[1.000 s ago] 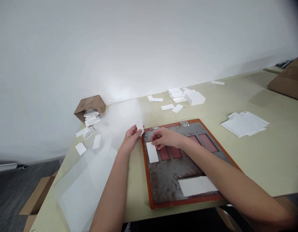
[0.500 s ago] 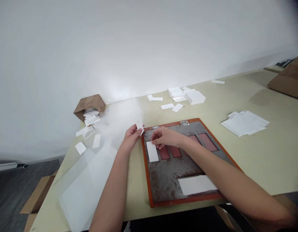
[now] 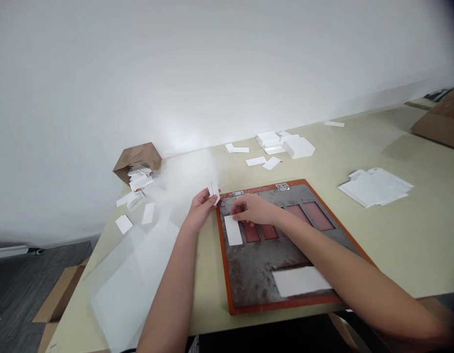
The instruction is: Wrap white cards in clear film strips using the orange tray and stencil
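Note:
My left hand (image 3: 202, 210) is closed around a few small white cards (image 3: 214, 191), held upright just past the far left corner of a hinged frame. That frame is a grey, stained metal plate (image 3: 249, 264) with an orange border and a row of reddish rectangular slots (image 3: 316, 215). A white card (image 3: 233, 233) lies on the plate at the left end of the row. My right hand (image 3: 254, 210) pinches the card's far edge with thumb and finger. A larger white card (image 3: 300, 281) sits at the plate's near side, partly hidden by my right forearm.
Loose white cards spill from a small brown box (image 3: 138, 159) at the left. Clear sheets (image 3: 127, 289) lie below it. Stacks of white cards (image 3: 298, 147) stand by the wall, and a flat pile (image 3: 376, 187) lies at right. A cardboard box (image 3: 440, 117) is at far right.
The view has shifted very slightly. My right hand stays at the card's far edge, its fingers only a little altered. My left hand holds the same cards in place.

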The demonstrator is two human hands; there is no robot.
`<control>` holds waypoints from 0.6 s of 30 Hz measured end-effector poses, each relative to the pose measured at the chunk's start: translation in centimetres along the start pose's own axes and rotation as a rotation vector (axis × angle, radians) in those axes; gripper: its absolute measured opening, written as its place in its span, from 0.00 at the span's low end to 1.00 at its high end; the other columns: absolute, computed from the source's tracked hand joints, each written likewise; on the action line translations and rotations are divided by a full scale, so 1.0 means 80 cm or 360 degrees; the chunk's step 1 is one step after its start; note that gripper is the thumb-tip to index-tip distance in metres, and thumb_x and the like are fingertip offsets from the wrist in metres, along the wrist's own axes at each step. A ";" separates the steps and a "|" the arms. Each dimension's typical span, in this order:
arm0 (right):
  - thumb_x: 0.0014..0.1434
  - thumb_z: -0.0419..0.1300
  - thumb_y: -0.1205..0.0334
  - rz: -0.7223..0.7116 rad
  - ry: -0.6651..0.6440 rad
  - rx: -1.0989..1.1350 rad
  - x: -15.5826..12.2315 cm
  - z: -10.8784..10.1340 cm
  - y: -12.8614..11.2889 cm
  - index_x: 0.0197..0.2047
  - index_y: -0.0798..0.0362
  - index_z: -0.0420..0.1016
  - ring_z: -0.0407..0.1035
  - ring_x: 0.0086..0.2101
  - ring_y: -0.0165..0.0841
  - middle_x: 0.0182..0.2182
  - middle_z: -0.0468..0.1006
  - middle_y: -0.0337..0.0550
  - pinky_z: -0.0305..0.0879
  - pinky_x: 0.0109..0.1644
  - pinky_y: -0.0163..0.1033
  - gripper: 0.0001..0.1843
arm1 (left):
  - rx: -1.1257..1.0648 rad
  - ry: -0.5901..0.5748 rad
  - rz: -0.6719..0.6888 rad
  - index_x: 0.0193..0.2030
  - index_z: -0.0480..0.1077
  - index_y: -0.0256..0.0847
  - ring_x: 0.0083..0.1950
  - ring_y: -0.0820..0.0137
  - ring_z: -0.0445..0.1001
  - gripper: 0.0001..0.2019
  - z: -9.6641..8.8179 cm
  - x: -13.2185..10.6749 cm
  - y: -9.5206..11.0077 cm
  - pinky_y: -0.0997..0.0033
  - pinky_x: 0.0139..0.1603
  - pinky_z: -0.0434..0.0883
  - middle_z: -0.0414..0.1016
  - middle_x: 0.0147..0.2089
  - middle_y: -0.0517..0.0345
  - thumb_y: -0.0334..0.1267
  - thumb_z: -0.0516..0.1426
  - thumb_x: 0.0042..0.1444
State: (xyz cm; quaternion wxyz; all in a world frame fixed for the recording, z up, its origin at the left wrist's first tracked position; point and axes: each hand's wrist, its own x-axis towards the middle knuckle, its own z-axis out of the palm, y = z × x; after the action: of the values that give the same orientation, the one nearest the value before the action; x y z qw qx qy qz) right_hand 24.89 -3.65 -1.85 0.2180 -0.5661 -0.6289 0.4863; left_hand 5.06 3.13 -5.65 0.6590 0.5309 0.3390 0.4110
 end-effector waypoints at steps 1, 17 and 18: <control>0.52 0.64 0.63 0.0000 -0.0001 -0.0013 0.000 0.000 0.000 0.31 0.51 0.76 0.67 0.17 0.26 0.21 0.72 0.33 0.65 0.23 0.33 0.02 | -0.0002 0.0003 -0.0003 0.46 0.77 0.40 0.39 0.70 0.71 0.21 0.000 0.000 0.000 0.73 0.39 0.65 0.79 0.40 0.55 0.49 0.69 0.48; 0.51 0.65 0.66 -0.0024 0.0041 -0.0122 -0.002 0.001 -0.002 0.34 0.52 0.75 0.65 0.17 0.24 0.27 0.72 0.34 0.65 0.21 0.33 0.06 | 0.0034 0.0028 0.0006 0.46 0.77 0.39 0.37 0.71 0.72 0.22 -0.001 0.001 -0.002 0.73 0.37 0.64 0.78 0.38 0.56 0.49 0.69 0.47; 0.49 0.66 0.66 -0.0038 0.0051 -0.0132 -0.002 0.001 -0.002 0.33 0.52 0.75 0.65 0.17 0.25 0.27 0.73 0.34 0.65 0.21 0.33 0.06 | 0.0042 0.0019 0.0010 0.46 0.77 0.39 0.38 0.70 0.72 0.22 -0.001 0.001 -0.003 0.73 0.38 0.65 0.79 0.39 0.55 0.49 0.69 0.48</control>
State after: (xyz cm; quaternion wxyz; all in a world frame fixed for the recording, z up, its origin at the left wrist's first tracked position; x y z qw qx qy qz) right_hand 24.81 -3.82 -1.72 0.2101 -0.5748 -0.6517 0.4480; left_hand 5.06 3.24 -5.92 0.6486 0.5381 0.3468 0.4117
